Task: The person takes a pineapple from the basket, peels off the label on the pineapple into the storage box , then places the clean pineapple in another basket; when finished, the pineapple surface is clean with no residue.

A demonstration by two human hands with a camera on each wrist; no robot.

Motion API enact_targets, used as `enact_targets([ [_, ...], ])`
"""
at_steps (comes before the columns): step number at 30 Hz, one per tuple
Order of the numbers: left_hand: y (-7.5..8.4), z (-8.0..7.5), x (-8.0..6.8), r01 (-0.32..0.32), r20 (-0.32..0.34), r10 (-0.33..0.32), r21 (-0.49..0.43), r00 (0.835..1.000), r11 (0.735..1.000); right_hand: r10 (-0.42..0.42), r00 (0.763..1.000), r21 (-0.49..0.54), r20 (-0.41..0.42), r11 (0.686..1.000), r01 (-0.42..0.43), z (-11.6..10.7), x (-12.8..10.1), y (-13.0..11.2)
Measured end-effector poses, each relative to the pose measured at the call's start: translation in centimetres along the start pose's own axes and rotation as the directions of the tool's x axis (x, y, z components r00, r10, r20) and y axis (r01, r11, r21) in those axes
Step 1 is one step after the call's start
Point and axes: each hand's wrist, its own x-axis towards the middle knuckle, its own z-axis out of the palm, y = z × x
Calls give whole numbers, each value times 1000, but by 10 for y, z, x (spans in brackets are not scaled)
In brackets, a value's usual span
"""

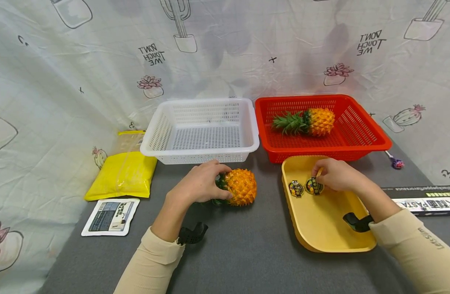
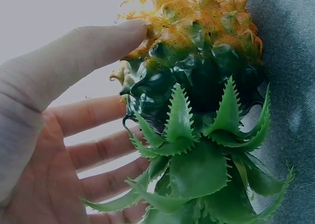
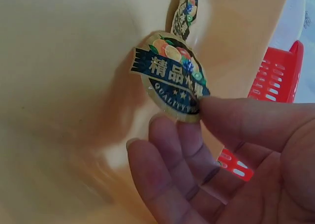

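Observation:
An orange pineapple (image 1: 244,187) with green leaves lies on its side on the grey table. My left hand (image 1: 200,183) holds it at the leafy end, thumb on one side and fingers on the other. In the left wrist view, the thumb presses the rind of the pineapple (image 2: 197,51). Over the yellow tray (image 1: 331,220), my right hand (image 1: 336,174) pinches the edge of a round fruit sticker (image 1: 312,186) between thumb and finger. Beside it in the tray lies a second round sticker (image 1: 296,189). The right wrist view shows the pinched sticker (image 3: 170,69) tilted up.
A white basket (image 1: 200,157) and a red basket (image 1: 320,153) stand at the back; another pineapple (image 1: 320,121) lies in the red one. At left are a yellow bag (image 1: 125,173) and a white packet (image 1: 110,217). A lollipop (image 1: 397,163) and a pasta box (image 1: 427,200) lie at right.

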Motion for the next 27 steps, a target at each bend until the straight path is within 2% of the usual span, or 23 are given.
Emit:
enact_targets([
  [4,0,0,0,-3,1,3,0,1000,1000,0,1000,-69,-23,998,-2,-1,0,-1],
  [15,-1,1,0,-1,-4,1,-3,1000,1000,27,1000,-81,-10,996,-27,-2,-3,-3],
  [20,-1,1,-1,-2,-8,2,-7,1000,1000,2,1000,-120,-19,993,-4,-3,-5,-6],
  [27,0,1,-2,0,-3,0,-10,1000,1000,-43,999,-72,-27,997,41,-5,-11,-14],
])
